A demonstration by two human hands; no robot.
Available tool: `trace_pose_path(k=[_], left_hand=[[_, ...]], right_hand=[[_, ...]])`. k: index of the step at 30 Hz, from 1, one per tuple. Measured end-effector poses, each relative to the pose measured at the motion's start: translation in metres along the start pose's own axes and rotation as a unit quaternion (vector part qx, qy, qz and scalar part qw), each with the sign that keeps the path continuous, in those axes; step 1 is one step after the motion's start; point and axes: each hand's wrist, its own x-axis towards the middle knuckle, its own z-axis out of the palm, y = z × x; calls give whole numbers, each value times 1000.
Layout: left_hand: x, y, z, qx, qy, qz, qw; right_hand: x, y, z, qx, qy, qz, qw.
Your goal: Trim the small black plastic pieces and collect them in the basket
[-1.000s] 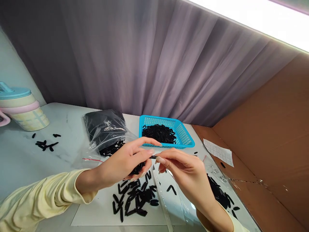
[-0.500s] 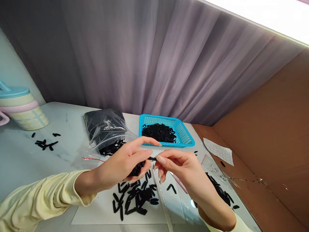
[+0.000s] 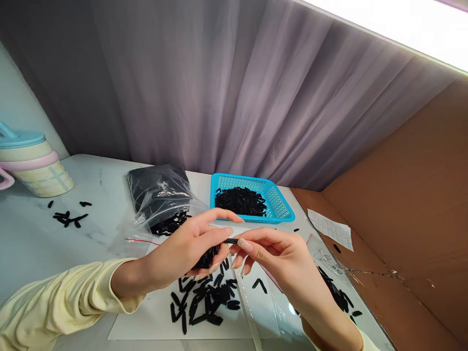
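My left hand [image 3: 197,246] curls around a bunch of small black strips [image 3: 207,257], its index finger stretched out above them. Between thumb and fingertips, my right hand [image 3: 270,248] pinches the end of one slim black strip [image 3: 231,241]; the strip's other end meets my left thumb and fingers. Whether these are hair clips or another small part, I cannot tell. Below both hands, a loose pile of similar black pieces [image 3: 210,297] lies on a white sheet [image 3: 146,321].
Behind the hands stands a blue basket [image 3: 280,204] holding black pieces. A clear bag [image 3: 157,190] of black pieces lies left of it, another bag [image 3: 332,287] at right. A lidded cup [image 3: 40,165] is far left, a printed paper [image 3: 331,229] far right. A pale strip [image 3: 246,307] crosses the sheet.
My right hand has shifted slightly right and turned a little, and more of the pinched black strip shows between the hands. My left hand has barely moved.
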Motion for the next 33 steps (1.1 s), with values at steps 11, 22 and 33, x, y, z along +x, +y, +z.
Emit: trace_pose_path(k=[11, 22, 33], left_hand=[[1, 3, 0, 3, 16, 1, 1000], [3, 6, -2, 52, 26, -6, 998], [25, -8, -15, -115, 21, -74, 990]], right_hand=[[-2, -2, -2, -14, 6, -29, 999], [-3, -10, -4, -32, 16, 1, 999], [72, 19, -62, -294, 153, -85, 940]])
